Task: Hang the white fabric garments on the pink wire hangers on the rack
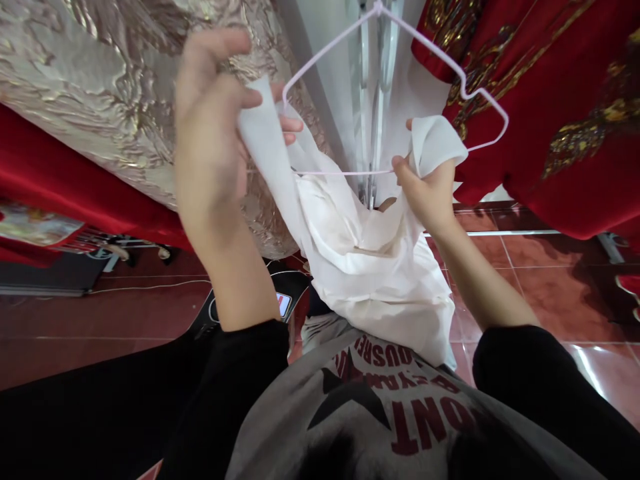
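Note:
A white sleeveless-looking garment (365,293) hangs in loose folds between my hands, its lower part against my front. My left hand (213,133), a little blurred, has one strap of it between thumb and fingers, beside the left end of a pale pink hanger (333,45). On the other side my right hand (433,190) grips the second strap, which folds over the fingers near the hanger's right arm. The hanger's thin bottom bar runs across behind the left strap towards my right thumb. Part of the right fingers is hidden by the cloth.
Textured beige-pink fabric (135,87) hangs at the left, above red cloth. Red garments with gold decoration (540,100) hang at the right. Metal rack poles (373,87) stand behind the hanger. A lit phone (285,305) lies low, near a white cable on the red-tiled floor (550,293).

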The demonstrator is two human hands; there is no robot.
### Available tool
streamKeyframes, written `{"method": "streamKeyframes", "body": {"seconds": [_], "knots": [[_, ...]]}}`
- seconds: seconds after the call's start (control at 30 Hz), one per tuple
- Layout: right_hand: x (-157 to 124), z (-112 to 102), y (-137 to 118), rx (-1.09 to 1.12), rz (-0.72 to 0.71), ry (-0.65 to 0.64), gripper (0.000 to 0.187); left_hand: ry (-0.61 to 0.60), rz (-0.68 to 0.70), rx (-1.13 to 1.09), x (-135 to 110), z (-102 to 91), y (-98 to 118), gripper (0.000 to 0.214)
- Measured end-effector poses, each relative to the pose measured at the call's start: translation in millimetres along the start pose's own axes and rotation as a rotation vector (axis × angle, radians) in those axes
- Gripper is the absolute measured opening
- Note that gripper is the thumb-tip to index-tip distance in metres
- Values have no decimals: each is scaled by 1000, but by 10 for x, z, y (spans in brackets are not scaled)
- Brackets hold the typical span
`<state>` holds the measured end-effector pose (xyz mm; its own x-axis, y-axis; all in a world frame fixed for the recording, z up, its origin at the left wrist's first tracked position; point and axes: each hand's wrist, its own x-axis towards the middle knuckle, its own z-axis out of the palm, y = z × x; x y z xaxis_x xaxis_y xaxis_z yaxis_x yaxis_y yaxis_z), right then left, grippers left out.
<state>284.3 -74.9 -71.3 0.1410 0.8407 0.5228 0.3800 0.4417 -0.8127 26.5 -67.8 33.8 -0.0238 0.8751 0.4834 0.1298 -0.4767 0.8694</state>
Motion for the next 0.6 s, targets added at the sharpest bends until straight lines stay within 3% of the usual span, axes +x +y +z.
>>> {"method": "streamKeyframes", "body": {"seconds": [0.13,0.2,0.3,0.4,0.47,0.53,0.6], "knots": [[-28,-85,-105,24,44,-46,13,-77,104,124,114,182,-197,36],[-15,-168,-139,67,39,-88,12,-110,142,191,151,182,-309,33],[-6,-353,-222,184,63,-121,10,-91,308,300,190,127,-380,26],[-2,-642,-330,301,163,-57,7,-49,434,449,217,82,-355,28],[38,-887,-357,308,272,-58,8,-57,448,475,223,66,-321,31],[132,-1143,-311,206,393,-93,10,-73,433,461,215,58,-283,32],[278,-1370,-186,11,483,-37,12,-91,383,434,196,60,-239,28]]}}
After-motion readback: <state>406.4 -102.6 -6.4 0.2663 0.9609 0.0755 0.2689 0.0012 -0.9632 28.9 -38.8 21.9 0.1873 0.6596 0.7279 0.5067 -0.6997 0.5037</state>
